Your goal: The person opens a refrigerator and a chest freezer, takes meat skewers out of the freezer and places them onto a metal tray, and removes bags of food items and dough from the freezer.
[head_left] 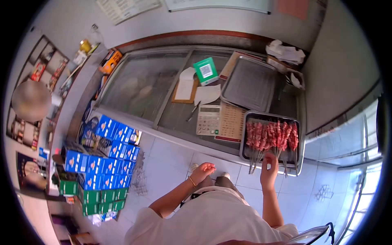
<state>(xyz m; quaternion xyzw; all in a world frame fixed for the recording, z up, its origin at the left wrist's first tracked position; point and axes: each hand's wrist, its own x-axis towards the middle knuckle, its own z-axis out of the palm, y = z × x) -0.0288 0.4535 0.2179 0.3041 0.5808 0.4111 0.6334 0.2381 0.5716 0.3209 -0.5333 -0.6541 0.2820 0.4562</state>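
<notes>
Raw meat skewers (pixel 269 135) lie side by side in a dark metal tray (pixel 242 153) at the front right corner of the counter. Their red meat is toward the back and the thin sticks point toward me, some past the tray's front rim. My right hand (pixel 268 168) is at the sticks near the middle of the row, thumb and fingers closed in a pinch on a meat skewer. Its exact grip is small and partly hidden. In front of my body, away from the counter, my left hand (pixel 201 173) has its fingers curled together, with nothing seen in them.
Behind the skewers lies a grey tray (pixel 250 83). Left of it are a calculator (pixel 208 120), a pen (pixel 192 111), a clipboard (pixel 185 90), papers and a green QR-code stand (pixel 206 71). Stacked blue boxes (pixel 109 166) and green boxes (pixel 90 197) stand on the floor at left.
</notes>
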